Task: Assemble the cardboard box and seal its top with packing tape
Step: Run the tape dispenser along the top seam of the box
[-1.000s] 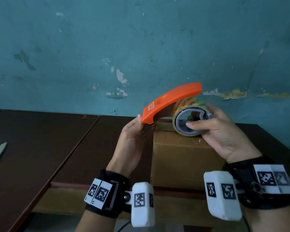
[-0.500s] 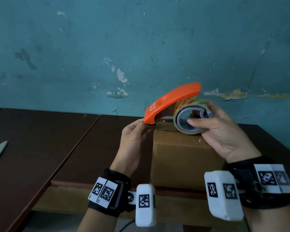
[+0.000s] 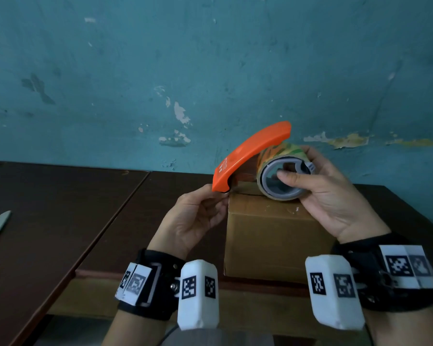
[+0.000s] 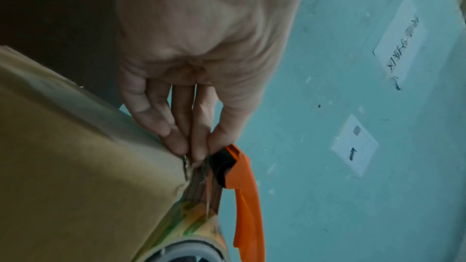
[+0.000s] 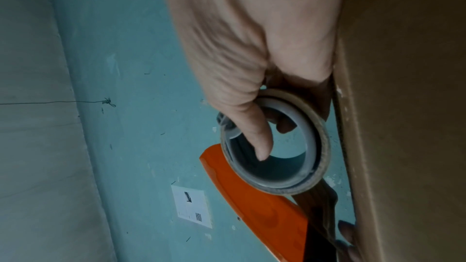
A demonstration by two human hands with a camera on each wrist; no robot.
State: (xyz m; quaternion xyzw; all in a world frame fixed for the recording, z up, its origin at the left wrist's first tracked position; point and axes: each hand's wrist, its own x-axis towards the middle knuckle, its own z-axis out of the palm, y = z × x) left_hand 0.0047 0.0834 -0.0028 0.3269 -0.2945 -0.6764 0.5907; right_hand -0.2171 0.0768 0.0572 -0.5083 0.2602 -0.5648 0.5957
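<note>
Peeling teal wall point(image 3: 210, 71) rises behind two dark tables point(image 3: 48, 221). One cardboard box point(image 3: 273, 236) sits near you on the right table. Your right hand point(image 3: 330, 196) grasps one tape roll point(image 3: 280, 171) under its orange dispenser point(image 3: 250, 153), white lettering unreadable. Your left hand point(image 3: 195, 218) pinches the tape end at the box's top left edge.

Closed brown cardboard box point(image 3: 273, 236) stands at the table's point(image 3: 60, 221) near edge; orange-handled tape dispenser point(image 3: 250, 151) (roll patterned) held above its top.
</note>
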